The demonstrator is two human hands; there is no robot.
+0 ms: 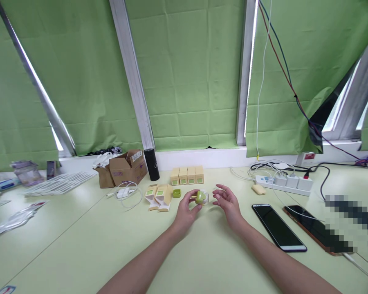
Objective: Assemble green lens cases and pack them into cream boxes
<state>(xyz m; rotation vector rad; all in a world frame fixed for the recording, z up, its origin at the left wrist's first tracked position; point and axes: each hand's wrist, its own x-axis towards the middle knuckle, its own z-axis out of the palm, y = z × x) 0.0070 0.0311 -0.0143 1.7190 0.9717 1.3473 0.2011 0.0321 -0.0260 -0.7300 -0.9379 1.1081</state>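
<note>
Near the middle of the table, my left hand point(186, 211) is closed on a small green item with a clear cover point(202, 197), held just above the tabletop. My right hand point(229, 204) is just right of it, fingers apart and holding nothing that I can make out. A small green square piece point(176, 193) lies to the left of my left hand. Beside it are two opened cream boxes point(163, 197) with their flaps out. Behind them, several closed cream boxes point(187, 175) stand in a row.
Two phones point(279, 227) point(317, 228) lie at the right, below a power strip point(283, 184) with cables. A black cylinder point(151, 164), a cardboard box point(128, 168) and a coiled white cable point(128, 193) are at the back left. White racks point(60, 183) lie farther left.
</note>
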